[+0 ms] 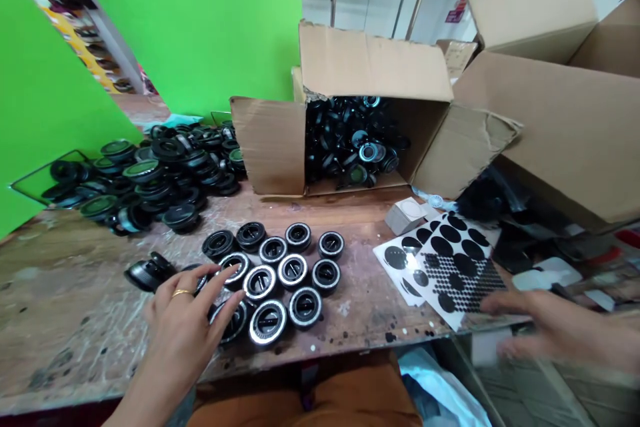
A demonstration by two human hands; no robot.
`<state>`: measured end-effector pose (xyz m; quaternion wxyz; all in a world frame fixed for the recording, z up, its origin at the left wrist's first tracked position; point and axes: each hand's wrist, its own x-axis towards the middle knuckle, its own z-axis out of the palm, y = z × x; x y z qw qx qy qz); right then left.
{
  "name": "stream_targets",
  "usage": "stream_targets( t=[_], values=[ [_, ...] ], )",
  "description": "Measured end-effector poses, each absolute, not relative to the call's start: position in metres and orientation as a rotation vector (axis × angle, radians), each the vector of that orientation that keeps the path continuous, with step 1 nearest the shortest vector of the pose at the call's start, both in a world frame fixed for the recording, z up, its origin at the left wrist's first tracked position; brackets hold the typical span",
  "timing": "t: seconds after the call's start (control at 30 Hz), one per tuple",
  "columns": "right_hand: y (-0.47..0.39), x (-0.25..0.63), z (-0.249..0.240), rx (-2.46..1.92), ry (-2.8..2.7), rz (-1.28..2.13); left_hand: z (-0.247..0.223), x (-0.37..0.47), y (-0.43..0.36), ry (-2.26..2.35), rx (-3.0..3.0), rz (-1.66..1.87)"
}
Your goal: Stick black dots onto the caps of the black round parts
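Several round black parts (293, 271) with pale rims and a bar across the middle stand grouped on the wooden table. My left hand (183, 320) reaches over the left side of this group, its fingers spread and partly covering some parts. Whether the fingertips touch them I cannot tell. Left of the hand, a darker black part (150, 272) lies tilted. My right hand (550, 327), smeared by motion, is by the right edge of the sheets of black round stickers (465, 263). Its fingers are too blurred to show whether anything is held.
A heap of black round parts (165, 170) lies at the back left. An open carton (375, 67) on its side holds many similar parts. More cardboard boxes (560, 127) stand at the right. A small white box (406, 215) sits beside the sheets. Green panels (190, 27) rise behind.
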<state>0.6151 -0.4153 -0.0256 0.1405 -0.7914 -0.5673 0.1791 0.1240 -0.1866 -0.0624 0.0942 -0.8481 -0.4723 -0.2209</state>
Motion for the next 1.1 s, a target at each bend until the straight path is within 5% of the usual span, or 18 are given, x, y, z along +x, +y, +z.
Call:
stream_targets(
  t=[0.1,0.3,0.5,0.9,1.1],
  values=[
    [-0.419,0.609,-0.028,-2.27,-1.728,0.775,-0.067,0.124,-0.185,-1.397,-2.539,-0.661],
    [-0.298,0.588,-0.047,-2.197,-1.591,0.014,-0.059,0.135,-0.19,-1.392,-2.555,-0.678],
    [-0.22,0.585,-0.068,-2.461,-1.611,-0.186,-0.05,0.122,-0.197,-1.453,-2.481,-0.63],
    [-0.209,0.566,-0.027,-2.356,-1.527,-0.017,-0.055,0.106,-0.187,-1.703,-2.539,-0.52],
    [-0.158,0.431,-0.018,-1.67,-1.62,0.8,-0.057,0.115,-0.173,-1.723,-2.545,-0.446]
  ],
)
